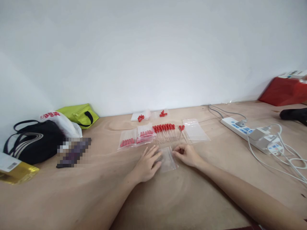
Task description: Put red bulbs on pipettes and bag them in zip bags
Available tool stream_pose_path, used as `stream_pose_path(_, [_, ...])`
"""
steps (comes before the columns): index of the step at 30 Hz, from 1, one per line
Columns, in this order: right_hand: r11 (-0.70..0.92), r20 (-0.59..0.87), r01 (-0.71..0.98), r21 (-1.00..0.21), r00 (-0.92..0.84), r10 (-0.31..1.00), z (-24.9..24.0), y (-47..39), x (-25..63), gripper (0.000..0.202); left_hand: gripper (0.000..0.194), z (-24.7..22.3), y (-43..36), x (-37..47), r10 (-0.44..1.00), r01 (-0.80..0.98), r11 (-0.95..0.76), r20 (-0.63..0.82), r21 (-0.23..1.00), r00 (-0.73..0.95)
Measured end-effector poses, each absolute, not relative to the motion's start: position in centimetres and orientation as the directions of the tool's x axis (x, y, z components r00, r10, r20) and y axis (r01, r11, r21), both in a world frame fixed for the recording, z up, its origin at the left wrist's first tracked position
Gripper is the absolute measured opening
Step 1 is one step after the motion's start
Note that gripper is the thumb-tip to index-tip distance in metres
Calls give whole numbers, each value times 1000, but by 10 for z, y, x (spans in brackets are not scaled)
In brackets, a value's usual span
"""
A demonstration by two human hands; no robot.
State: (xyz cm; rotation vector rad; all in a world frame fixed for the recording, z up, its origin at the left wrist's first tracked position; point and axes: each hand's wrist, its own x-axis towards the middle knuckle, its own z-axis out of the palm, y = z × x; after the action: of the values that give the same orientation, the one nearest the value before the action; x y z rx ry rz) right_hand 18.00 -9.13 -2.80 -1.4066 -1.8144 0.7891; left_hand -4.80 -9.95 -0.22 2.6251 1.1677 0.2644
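A clear zip-lock bag (167, 161) lies flat on the table between my hands. My left hand (148, 164) rests on its left side with the fingers spread. At the bag's striped right edge, my right hand (187, 155) has its thumb and fingers curled together in a pinch. Just beyond stands a row of droppers (165, 131) with red bulbs and thin pale stems. Two more droppers (182, 130) lie apart to the right of the row. Left of it are bags with red bulbs showing inside, one bag (127, 141) beside a small stack (145, 135).
Loose red pieces (140, 118) lie on bags near the wall, with more red pieces (163, 113) beside them. A flat clear bag (195, 130) lies right of the droppers. A power strip (240, 129) with white cables is at right. Left are a black bag (35, 140) and a green bag (78, 113).
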Motion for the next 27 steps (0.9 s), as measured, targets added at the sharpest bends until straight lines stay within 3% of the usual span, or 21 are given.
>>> stream_pose_path(4, [425, 259, 537, -729, -358, 897, -28, -102, 187, 16, 58, -8, -111, -36, 750, 715, -632, 5, 300, 661])
stream_pose_path(9, [588, 338, 478, -653, -510, 791, -26, -108, 196, 22, 59, -5, -114, -33, 758, 739, -627, -28, 249, 652])
stream_pose_path(16, [772, 353, 254, -583, -777, 522, -20, -105, 199, 47, 60, -5, -113, -34, 757, 737, -626, -26, 255, 653])
stream_pose_path(22, [793, 169, 385, -472, -843, 510, -19, -99, 196, 73, 69, -8, -113, -34, 764, 730, -619, 6, 290, 645])
stream_pose_path(27, [734, 174, 427, -528, -792, 586, -22, -95, 198, 86, 63, -10, -111, -39, 779, 725, -597, 32, 343, 626])
